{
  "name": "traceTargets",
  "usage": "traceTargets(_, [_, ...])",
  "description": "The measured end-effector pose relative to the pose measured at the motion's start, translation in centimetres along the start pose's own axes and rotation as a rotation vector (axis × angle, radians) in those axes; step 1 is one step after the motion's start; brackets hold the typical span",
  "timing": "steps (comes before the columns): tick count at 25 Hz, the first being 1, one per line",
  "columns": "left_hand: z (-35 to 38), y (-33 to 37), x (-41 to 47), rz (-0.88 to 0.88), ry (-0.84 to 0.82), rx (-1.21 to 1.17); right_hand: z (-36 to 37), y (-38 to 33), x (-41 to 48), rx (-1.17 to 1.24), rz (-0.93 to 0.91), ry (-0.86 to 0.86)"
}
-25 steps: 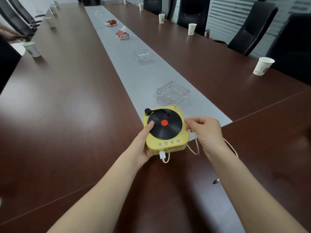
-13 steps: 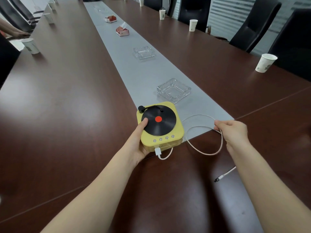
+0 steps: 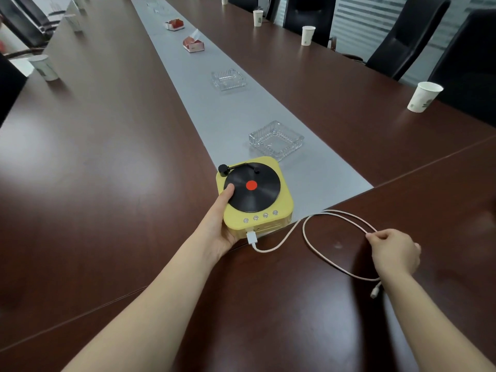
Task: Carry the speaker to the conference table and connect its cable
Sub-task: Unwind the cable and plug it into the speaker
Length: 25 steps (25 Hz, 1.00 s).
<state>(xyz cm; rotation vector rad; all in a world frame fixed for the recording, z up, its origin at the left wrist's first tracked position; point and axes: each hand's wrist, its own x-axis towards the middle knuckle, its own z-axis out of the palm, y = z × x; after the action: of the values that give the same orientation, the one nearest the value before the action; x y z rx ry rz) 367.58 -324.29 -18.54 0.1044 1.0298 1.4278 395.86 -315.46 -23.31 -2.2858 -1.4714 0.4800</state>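
Note:
A yellow speaker shaped like a record player, with a black disc on top, rests on the dark wooden conference table at the near end of the grey centre strip. My left hand grips its left side, thumb on the disc. A white cable is plugged into the speaker's front face and loops to the right over the table. My right hand pinches the cable's loop; the free plug lies on the table just below that hand.
Two glass ashtrays and two red-and-white tissue boxes sit along the grey strip beyond the speaker. Paper cups stand near both table edges. Black office chairs line the right side.
My right hand left the speaker's right side and drew the cable out to the right across the table. The speaker shifted slightly left under my left hand.

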Motion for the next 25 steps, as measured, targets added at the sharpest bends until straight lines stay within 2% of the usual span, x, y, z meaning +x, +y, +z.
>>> traceTargets(4, [-0.1,0.0,0.1,-0.002,0.016,0.013,-0.5,-1.2,-0.3,0.113,0.065,0.006])
traceTargets(9, [-0.1,-0.1,0.1,0.019,0.022,0.033,-0.8,-6.4,-3.4,0.323,-0.249,0.077])
traceTargets(11, [0.0,-0.2,0.1,0.021,0.036,0.051,-0.7,-9.3,-5.3,0.523,-0.302,-0.083])
traceTargets(14, [0.3,-0.6,0.1,0.02,0.059,0.073,-0.2,-12.3,-8.2,0.809,-0.236,-0.549])
traceTargets(15, [0.4,-0.8,0.2,0.028,0.061,0.081,0.2,-12.7,-8.7,0.83,-0.231,-0.61])
traceTargets(19, [1.1,-1.0,1.1,0.083,0.141,0.213,1.9,-13.4,-8.5,0.852,-0.19,-0.571])
traceTargets(25, [1.7,-1.7,3.4,0.128,0.317,0.389,2.9,-14.0,-6.8,0.757,-0.091,-0.562])
